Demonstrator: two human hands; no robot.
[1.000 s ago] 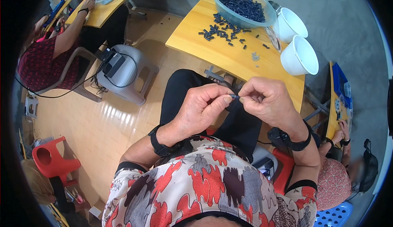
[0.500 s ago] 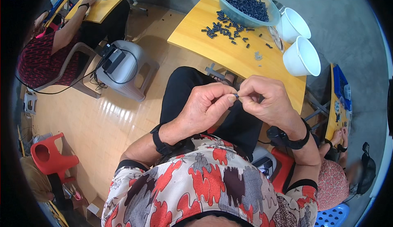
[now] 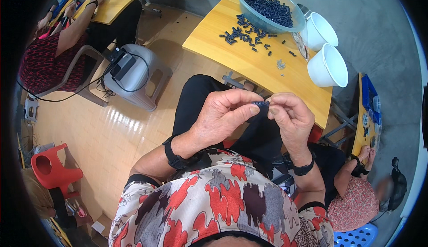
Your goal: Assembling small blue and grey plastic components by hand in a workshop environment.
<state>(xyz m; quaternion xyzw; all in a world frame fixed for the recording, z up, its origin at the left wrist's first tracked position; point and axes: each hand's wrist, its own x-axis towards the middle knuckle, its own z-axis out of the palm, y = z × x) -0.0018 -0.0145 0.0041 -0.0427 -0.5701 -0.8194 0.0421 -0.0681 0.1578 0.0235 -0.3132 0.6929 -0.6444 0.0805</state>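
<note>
Near the middle of the frame, the left hand has thumb and forefinger closed in a pinch on a dark piece, whose right end sticks out. The right hand has its thumb and forefinger drawn nearly together at that end; whether they grip or only touch it, I cannot tell. Good handling here probably means a firm, level left pinch, the right fingertips in line with the piece, and light pressure. Both hands are off the table, so a slip would likely drop it. Upper centre, loose pieces lie beside the bowl, with small bits nearer the hands.
</note>
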